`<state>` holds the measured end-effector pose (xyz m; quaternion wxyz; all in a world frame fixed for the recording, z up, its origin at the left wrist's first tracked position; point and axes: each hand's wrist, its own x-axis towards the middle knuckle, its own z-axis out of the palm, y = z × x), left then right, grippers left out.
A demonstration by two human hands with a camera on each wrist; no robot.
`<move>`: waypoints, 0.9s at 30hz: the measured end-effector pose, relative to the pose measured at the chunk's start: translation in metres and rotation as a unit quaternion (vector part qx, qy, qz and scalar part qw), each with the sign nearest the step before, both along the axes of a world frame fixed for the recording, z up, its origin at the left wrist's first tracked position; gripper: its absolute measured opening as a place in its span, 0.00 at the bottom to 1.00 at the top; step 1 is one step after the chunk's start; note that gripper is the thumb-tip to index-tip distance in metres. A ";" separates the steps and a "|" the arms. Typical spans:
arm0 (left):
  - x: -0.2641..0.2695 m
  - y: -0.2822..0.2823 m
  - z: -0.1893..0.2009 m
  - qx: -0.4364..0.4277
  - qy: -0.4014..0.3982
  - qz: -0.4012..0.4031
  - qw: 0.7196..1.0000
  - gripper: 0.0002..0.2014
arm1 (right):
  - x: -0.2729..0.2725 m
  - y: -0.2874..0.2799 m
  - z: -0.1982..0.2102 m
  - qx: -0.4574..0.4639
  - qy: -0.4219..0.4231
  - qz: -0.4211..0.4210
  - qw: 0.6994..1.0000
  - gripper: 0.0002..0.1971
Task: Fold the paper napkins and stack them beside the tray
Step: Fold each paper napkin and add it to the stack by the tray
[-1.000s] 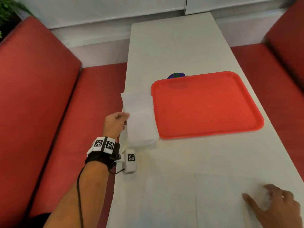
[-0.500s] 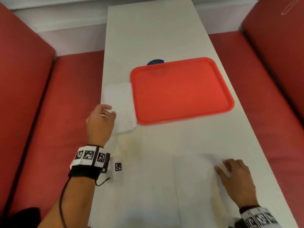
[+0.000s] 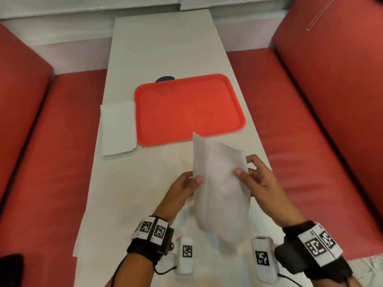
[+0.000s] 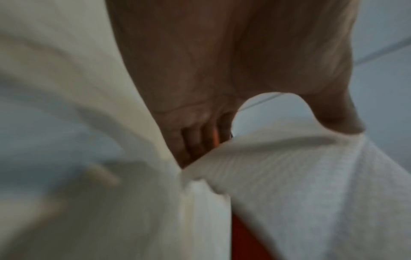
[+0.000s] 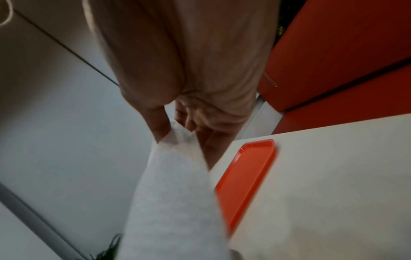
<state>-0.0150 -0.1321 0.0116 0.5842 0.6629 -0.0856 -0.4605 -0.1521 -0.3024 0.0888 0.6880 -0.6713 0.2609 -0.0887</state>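
Folded white paper napkins [image 3: 117, 127] stacked on white table [image 3: 161, 48], touching left rim of red plastic tray [image 3: 189, 108]. One unfolded white paper napkin [image 3: 220, 189] lifted above table, pinched by left hand [image 3: 184, 188] and right hand [image 3: 259, 179]. Folding and stacking judged outstanding.

white table [image 3: 165, 48]; red benches [image 3: 62, 141] either side; blue object [image 3: 164, 79] behind tray

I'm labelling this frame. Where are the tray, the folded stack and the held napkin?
tray [image 3: 186, 112], head view, bare middle of its floor
folded stack [image 3: 117, 127], head view, top sheet's middle
held napkin [image 3: 221, 183], head view, middle of the raised sheet
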 end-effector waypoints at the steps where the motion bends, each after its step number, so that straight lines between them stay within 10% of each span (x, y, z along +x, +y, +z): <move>1: -0.006 -0.001 0.002 -0.031 0.030 0.008 0.999 0.37 | -0.002 -0.005 0.001 0.009 -0.004 -0.014 1.000 0.09; 10: -0.026 -0.011 0.026 -0.040 -0.048 0.114 0.992 0.22 | -0.032 -0.017 -0.029 0.128 0.049 -0.089 0.987 0.22; 20: -0.041 -0.004 0.031 0.036 -0.234 0.070 0.969 0.04 | -0.032 -0.011 -0.051 0.052 0.088 -0.123 0.987 0.14; 27: -0.075 -0.026 0.045 0.059 -0.355 -0.076 0.930 0.13 | -0.020 0.008 -0.045 0.125 0.077 -0.115 0.982 0.18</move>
